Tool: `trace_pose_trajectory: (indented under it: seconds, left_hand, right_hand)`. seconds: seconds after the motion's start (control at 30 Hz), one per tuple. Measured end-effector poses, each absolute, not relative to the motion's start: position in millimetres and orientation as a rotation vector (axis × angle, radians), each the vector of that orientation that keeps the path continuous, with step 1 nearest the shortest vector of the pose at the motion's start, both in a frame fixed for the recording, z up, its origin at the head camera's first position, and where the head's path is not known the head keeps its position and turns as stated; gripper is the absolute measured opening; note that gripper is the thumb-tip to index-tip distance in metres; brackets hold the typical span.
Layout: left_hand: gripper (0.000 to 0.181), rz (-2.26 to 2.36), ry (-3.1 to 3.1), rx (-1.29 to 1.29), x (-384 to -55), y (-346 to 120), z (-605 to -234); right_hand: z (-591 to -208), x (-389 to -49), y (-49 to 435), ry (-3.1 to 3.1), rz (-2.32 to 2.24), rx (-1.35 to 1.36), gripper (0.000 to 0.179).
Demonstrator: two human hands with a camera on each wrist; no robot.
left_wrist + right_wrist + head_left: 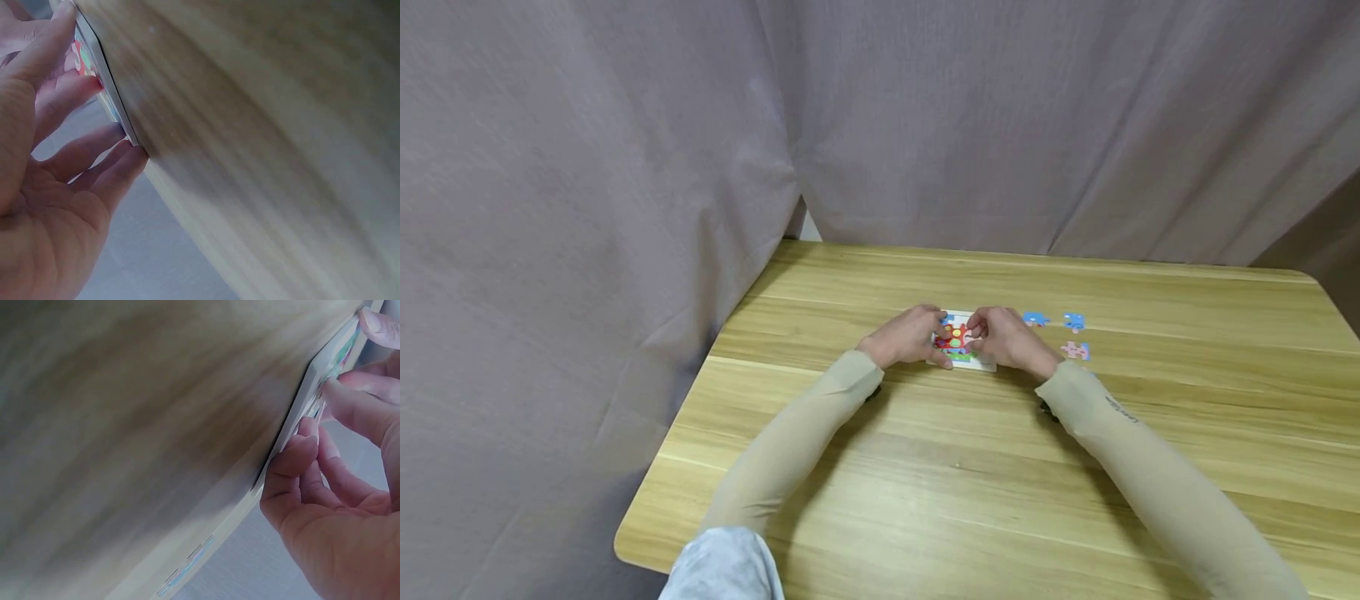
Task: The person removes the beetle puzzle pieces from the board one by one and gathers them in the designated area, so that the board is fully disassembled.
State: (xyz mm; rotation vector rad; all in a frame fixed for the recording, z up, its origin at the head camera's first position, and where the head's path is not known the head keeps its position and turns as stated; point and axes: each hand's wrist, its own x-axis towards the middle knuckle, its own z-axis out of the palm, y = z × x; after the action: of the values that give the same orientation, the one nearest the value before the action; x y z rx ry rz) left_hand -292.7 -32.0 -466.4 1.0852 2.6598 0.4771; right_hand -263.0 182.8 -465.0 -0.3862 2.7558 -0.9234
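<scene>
A small jigsaw puzzle board (977,365) with a white frame lies flat on the table, its left part filled with red, green and blue pieces. My left hand (913,335) holds the board at its left end, thumb at the near edge; in the left wrist view its fingertips (139,153) touch the frame and one finger presses on the pieces. Over the right part of the board, my right hand (1009,337) pinches a puzzle piece (972,335) between thumb and index finger. Fingers mostly hide that piece, and in the right wrist view the other fingers (294,459) curl beside the board's edge.
Right of the board lie loose puzzle pieces: a blue one (1036,319), another blue one (1074,321) and a pink one (1076,350). The wooden table (925,483) extends around them, with a grey curtain (940,125) along its back and left edges.
</scene>
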Motion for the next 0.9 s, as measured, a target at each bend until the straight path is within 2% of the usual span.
trace_pose_trajectory:
  seconds: [0.23,0.6,0.9]
  left_hand:
    - [0.048,0.523,2.645,1.086,-292.2,-31.7,-465.8]
    - [0.055,0.431,2.671,1.069,-291.6,-28.0,-464.3]
    - [0.074,0.405,2.695,1.027,-289.1,-29.5,-464.4]
  right_hand:
    - [-464.1,-263.3,181.9,2.778,-0.948,-0.396,0.027]
    - [-465.2,-259.8,185.0,2.798,-0.970,-0.382,0.025]
    - [-462.0,-252.9,200.9,2.784,-1.029,-0.355,0.028]
